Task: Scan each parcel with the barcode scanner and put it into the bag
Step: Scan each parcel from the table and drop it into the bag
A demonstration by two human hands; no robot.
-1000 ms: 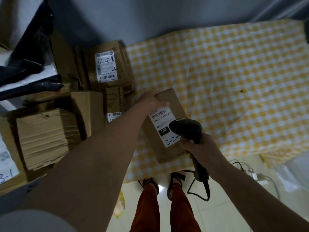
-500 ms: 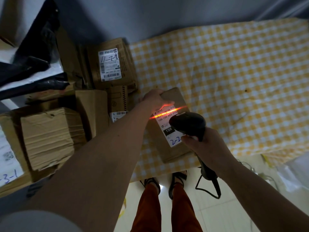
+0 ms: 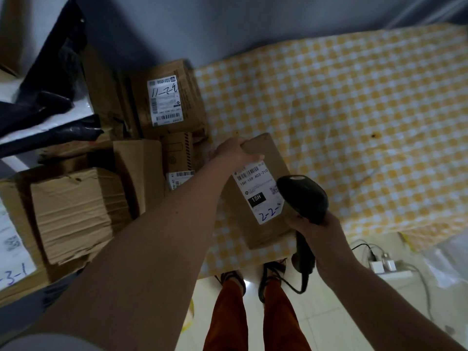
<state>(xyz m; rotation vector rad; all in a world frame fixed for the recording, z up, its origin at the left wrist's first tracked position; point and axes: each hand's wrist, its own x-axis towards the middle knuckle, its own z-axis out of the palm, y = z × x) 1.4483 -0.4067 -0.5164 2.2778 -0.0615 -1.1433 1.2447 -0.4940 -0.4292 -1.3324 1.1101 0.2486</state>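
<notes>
- The red scan line is gone from the label [image 3: 258, 192].
- The left hand [image 3: 234, 153] grips the parcel [image 3: 263, 188] by its far edge on the checked tablecloth [image 3: 354, 122].
- The right hand [image 3: 316, 228] grips the scanner [image 3: 302, 197] over the label's corner.

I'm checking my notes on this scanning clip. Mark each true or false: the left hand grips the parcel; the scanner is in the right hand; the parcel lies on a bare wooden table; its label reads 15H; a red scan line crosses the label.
1. The left hand grips the parcel. True.
2. The scanner is in the right hand. True.
3. The parcel lies on bare wood. False: on a yellow checked cloth.
4. Its label reads 15H. True.
5. A red line crosses the label. False: none shows.
</notes>
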